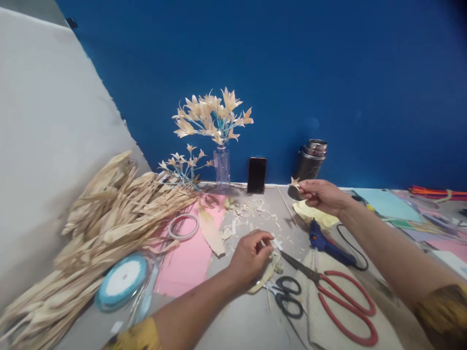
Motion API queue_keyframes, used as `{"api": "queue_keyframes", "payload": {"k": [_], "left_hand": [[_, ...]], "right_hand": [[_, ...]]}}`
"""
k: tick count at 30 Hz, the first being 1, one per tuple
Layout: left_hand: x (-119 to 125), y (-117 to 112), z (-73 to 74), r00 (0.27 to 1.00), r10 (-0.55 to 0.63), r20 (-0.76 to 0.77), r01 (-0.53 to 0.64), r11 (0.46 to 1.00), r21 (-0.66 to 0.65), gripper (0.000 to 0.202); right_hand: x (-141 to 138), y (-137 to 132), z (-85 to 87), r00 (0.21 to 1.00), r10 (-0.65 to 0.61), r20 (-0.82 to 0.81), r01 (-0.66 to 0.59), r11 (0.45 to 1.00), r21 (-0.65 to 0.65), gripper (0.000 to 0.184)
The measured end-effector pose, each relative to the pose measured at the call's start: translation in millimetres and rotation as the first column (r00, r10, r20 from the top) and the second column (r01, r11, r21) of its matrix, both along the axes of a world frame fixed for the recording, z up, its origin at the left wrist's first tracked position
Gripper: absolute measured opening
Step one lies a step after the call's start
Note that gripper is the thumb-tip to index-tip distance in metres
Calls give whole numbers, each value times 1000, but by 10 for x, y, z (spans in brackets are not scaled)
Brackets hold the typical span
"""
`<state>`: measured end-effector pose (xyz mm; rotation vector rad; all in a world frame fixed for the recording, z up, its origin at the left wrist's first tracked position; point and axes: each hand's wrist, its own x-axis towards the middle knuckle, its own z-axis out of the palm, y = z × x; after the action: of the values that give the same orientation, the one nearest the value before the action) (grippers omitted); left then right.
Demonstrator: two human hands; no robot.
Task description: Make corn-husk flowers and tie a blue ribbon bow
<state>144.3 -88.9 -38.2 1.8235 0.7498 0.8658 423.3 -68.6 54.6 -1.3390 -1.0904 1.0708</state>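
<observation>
My right hand point(321, 195) is raised in front of the flask, its fingertips pinched on a small dried-husk flower point(294, 181). Low over the table, my left hand point(252, 255) has its fingers curled in and thumb close to the index finger; what they hold, if anything, I cannot make out. Close to those fingertips is a small white strip point(277, 242). Large red-handled scissors point(310, 273) point towards the left hand, and small black-handled scissors point(288, 294) lie just below it. A blue glue gun point(330, 248) rests under the right forearm.
Dried corn husks point(120, 209) are heaped at left, beside a blue ribbon roll point(124, 279), a tape ring point(183, 227) and pink paper point(186, 267). Husk flowers point(215, 114) stand in a clear bottle point(222, 167) near a phone point(257, 175) and an uncapped flask point(310, 160). Husk scraps point(251, 209) litter the middle.
</observation>
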Motion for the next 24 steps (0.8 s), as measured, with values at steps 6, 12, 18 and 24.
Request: {"api": "queue_keyframes", "payload": {"k": [6,12,18,24], "left_hand": [[-32,8,-16,998,-16,53,25,982,-189,29],[-50,16,-5,1000,16,20,-12,984,-179,46],[-61,24,-3,998,-48,-39,44,994,-104,42],[-53,4,-15,1000,-11,-29,8,995,-101,14]], "right_hand": [[-28,411,152,958,-282,-54,287,930,230,36],[-63,594,350,896,-440,63,382,834,398,24],[-218,613,-218,829,-296,475,315,948,43,23],[-295,334,-10,726,-175,666,235,972,-1,16]]}}
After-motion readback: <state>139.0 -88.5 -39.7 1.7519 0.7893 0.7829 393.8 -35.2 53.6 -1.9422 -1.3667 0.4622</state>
